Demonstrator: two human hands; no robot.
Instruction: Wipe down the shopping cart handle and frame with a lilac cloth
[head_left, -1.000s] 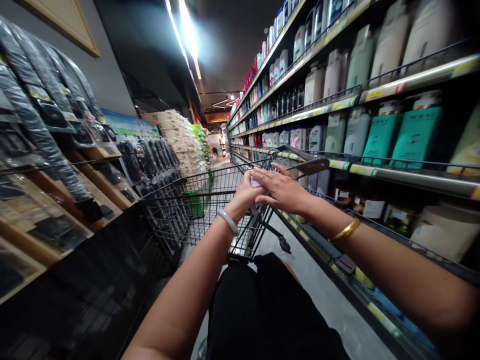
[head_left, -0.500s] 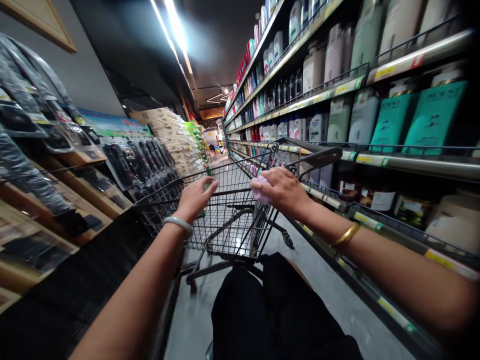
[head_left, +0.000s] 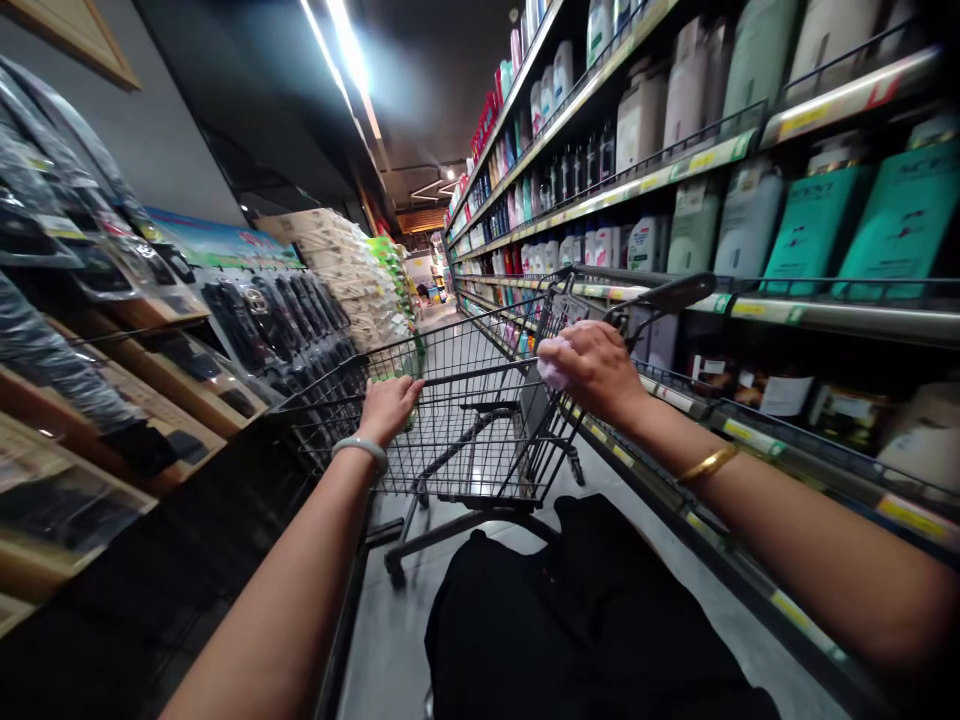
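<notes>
A black wire shopping cart [head_left: 480, 374] stands sideways in front of me. My left hand [head_left: 386, 410] is closed over its near top rim, with the thumb pointing right along the wire. In my right hand [head_left: 600, 372] is a crumpled pale purple cloth [head_left: 553, 364], squeezed in the fingers. That hand is at the right end of the same rim, just below the cart's black handle [head_left: 679, 292]. Whether its fingers also grip the rim is hidden by the cloth and knuckles. Through the mesh, the basket shows the floor.
Shelves [head_left: 855, 310] full of shampoo and pump bottles line the right side, close to the cart handle. On the left, a display of packaged black goods [head_left: 262, 310] and stacked beige packs [head_left: 337, 265] border the aisle. The tiled floor [head_left: 435, 318] runs ahead between them.
My left hand has lowered from above the rim and closed on it. My right hand, with the cloth, has shifted right. The cart handle has swung slightly right.
</notes>
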